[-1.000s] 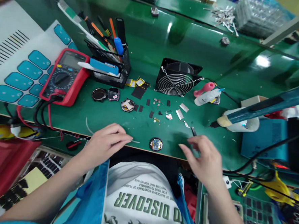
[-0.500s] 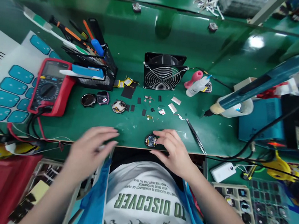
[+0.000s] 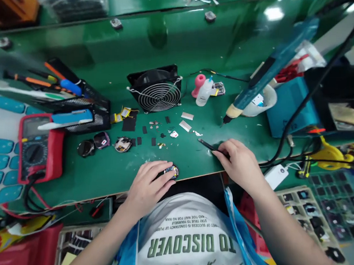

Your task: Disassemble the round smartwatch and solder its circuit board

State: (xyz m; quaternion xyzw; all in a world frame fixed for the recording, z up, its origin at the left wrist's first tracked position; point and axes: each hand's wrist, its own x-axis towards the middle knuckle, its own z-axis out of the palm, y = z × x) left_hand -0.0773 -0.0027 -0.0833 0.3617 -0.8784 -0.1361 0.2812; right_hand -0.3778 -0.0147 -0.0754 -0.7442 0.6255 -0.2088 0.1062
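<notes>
At the bench's front edge, my left hand [image 3: 151,183] lies over a small round smartwatch body [image 3: 174,172], its fingers gripping the case and covering much of it. Circuit board and yellow bits show inside the watch. On the right, the fingers of my right hand [image 3: 238,160] are closed on dark tweezers [image 3: 208,144], whose tips lie low over the bench and point left. Small loose parts lie ahead of both hands: a white piece [image 3: 174,134], dark rectangles [image 3: 153,141], and two pale strips [image 3: 185,126]. Another round watch part [image 3: 122,144] rests further left.
A fan [image 3: 158,93] stands behind the parts. Right of it are a white bottle [image 3: 204,93] and a blue hot-air handpiece [image 3: 255,81]. At left are a red multimeter [image 3: 39,150] and a black mesh tool holder [image 3: 97,115]. Parts trays [image 3: 312,220] sit lower right.
My right hand has left the watch body and taken hold of the tweezers at right. My left hand has come over from the left onto the watch. The view has turned.
</notes>
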